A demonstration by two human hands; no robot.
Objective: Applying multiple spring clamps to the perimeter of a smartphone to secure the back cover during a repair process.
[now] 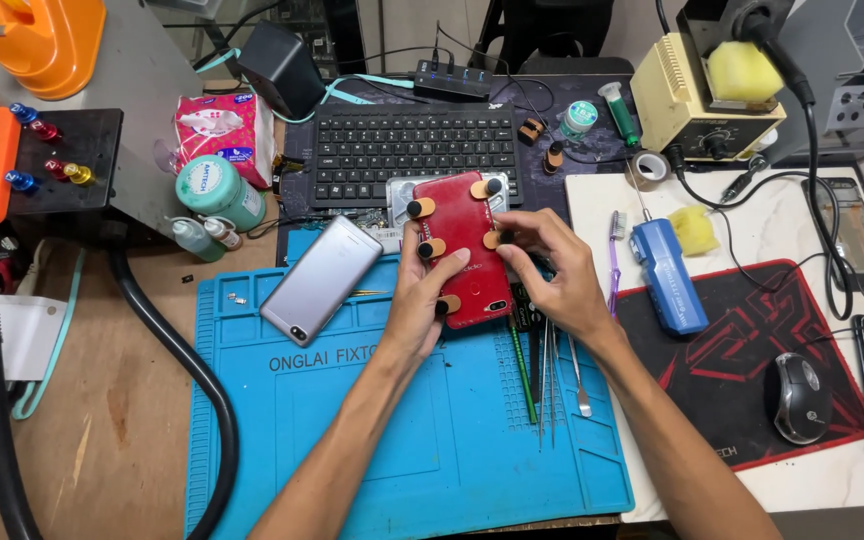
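Observation:
A red phone [464,240] lies face down at the far edge of the blue work mat [372,440], with several small tan-and-black clamps clipped along its sides. My left hand [419,305] grips its left edge near a clamp [431,248]. My right hand [550,270] holds its right edge, fingers at another clamp [493,240]. A silver phone [320,279] lies face down on the mat, just left of my left hand.
Several thin metal tools [550,375] lie on the mat under my right hand. A black keyboard [412,150] sits behind the phone. A blue tool [668,275], a mouse [800,397] on its pad, a soldering station [702,95], bottles [217,190] and a black hose [177,350] surround the mat.

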